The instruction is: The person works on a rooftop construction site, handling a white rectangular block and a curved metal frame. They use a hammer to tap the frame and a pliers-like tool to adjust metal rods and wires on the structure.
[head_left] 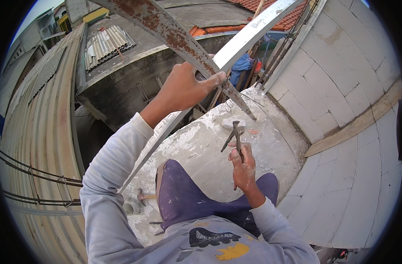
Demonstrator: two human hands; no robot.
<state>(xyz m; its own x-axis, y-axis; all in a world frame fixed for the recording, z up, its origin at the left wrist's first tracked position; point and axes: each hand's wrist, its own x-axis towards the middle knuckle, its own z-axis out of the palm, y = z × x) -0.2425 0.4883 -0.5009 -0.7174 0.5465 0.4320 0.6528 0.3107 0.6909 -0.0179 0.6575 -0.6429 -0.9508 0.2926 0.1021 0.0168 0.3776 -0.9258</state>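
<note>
My left hand (183,86) is closed around a long, rust-stained flat metal bar (172,35), thumb lying across its face. The bar slants from the top of the view down to the right, and its lower end meets the pale concrete ledge (192,141) or hangs just over it. In my right hand (244,168) is a pair of dark metal pincers (237,134), head upward and one handle splayed to the left. A small white chunk (229,122) lies on the ledge behind the pincers' head. Part of the pincers' grip is hidden by my fingers.
A shiny metal channel (253,33) crosses diagonally behind my left arm. Grey block wall (328,75) rises at right. A hammer (143,196) and a round container (130,207) lie beside my left leg. Beyond the ledge's left edge are a drop, corrugated roofing (42,114) and rebar (38,174).
</note>
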